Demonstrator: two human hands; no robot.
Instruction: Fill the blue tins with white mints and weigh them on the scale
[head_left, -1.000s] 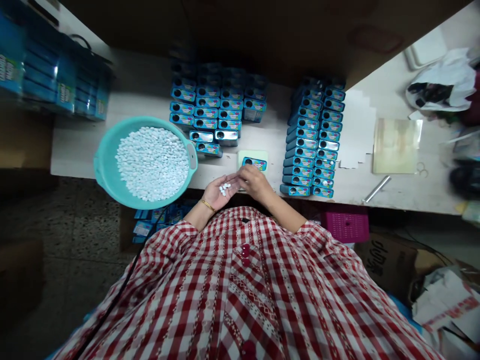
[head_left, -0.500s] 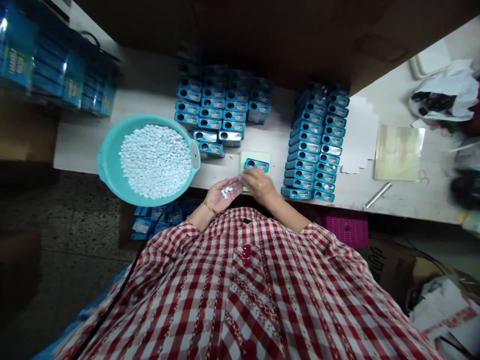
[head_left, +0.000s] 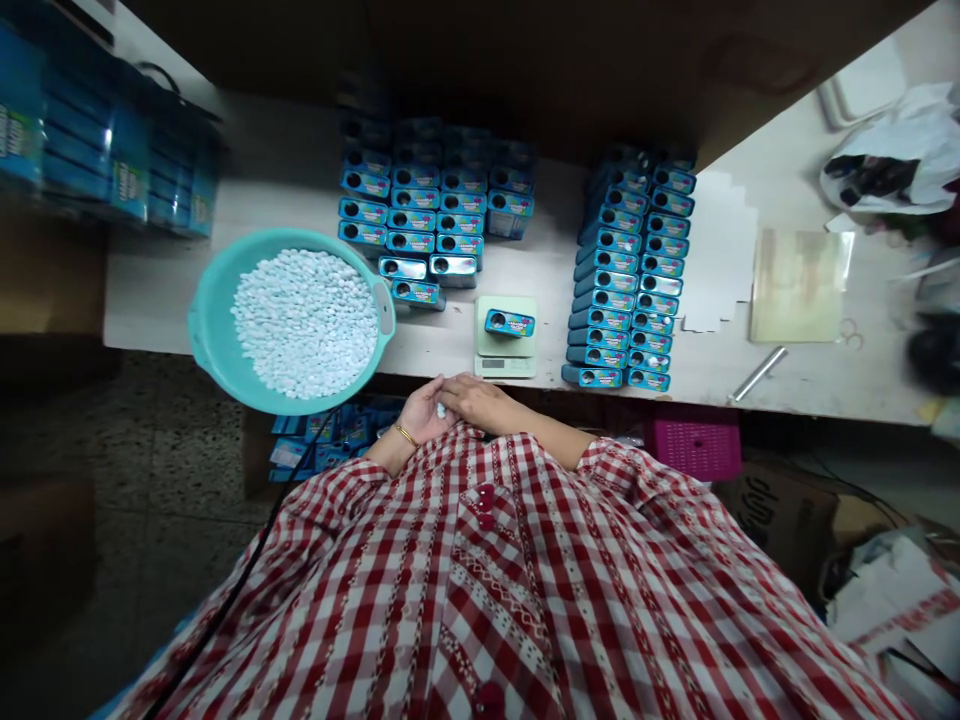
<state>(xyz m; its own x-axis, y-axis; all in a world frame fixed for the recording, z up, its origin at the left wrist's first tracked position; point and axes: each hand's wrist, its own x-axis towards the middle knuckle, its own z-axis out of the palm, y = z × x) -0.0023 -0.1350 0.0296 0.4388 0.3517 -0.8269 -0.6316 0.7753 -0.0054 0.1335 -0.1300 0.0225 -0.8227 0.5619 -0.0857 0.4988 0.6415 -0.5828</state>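
Observation:
My left hand (head_left: 422, 413) is cupped palm up at the table's front edge, with small white candies (head_left: 441, 410) in it. Over it lies my right hand (head_left: 480, 402), its fingers together and reaching onto the left palm; whatever is under its fingertips is hidden. Just beyond my hands a small pale green scale (head_left: 505, 366) bears one upright blue tin (head_left: 509, 322) with a dark round hole in its top. To the left, a turquoise basin (head_left: 201, 330) holds a heap of the same white candies.
Rows of blue tins (head_left: 414, 220) stand behind the scale, and two long columns of tins (head_left: 606, 300) to its right. Farther right lie white sheets (head_left: 712, 270), a clear folder (head_left: 795, 290) and a metal tube (head_left: 759, 375). A magenta basket (head_left: 694, 445) sits below the table edge.
My right hand has drawn back from the tin on the scale to my left palm. Both hands are nearer my body, and the scale's display has come into view.

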